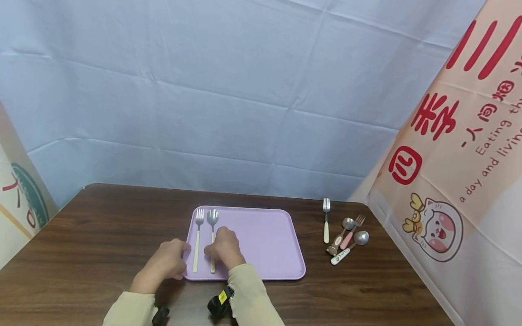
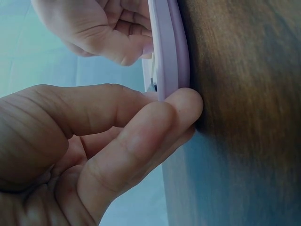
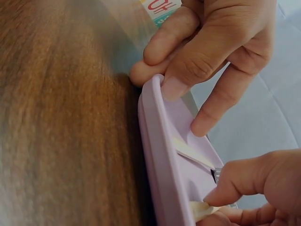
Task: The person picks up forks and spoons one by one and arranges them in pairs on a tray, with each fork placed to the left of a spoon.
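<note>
A lilac tray [image 1: 265,244] lies on the table. My left hand [image 1: 165,260] pinches its near left rim, fingertips under the edge, thumb at the top, as the left wrist view shows up close. On the tray's left side a fork [image 1: 195,253] with a cream handle lies lengthwise, tines away from me. Parallel to it, just right, is a spoon [image 1: 212,218] with a cream handle. The right hand [image 1: 225,248] pinches that handle between thumb and fingers; in the right wrist view the spoon handle [image 3: 200,210] shows between them.
Right of the tray, a cream-handled fork [image 1: 326,222] lies apart. Beside it sit a brown bear-handled spoon [image 1: 334,246], a pink-handled fork [image 1: 348,237] and a white-handled spoon [image 1: 342,256], close together. A pale blue cloth [image 1: 204,99] hangs behind the dark wooden table [image 1: 122,222].
</note>
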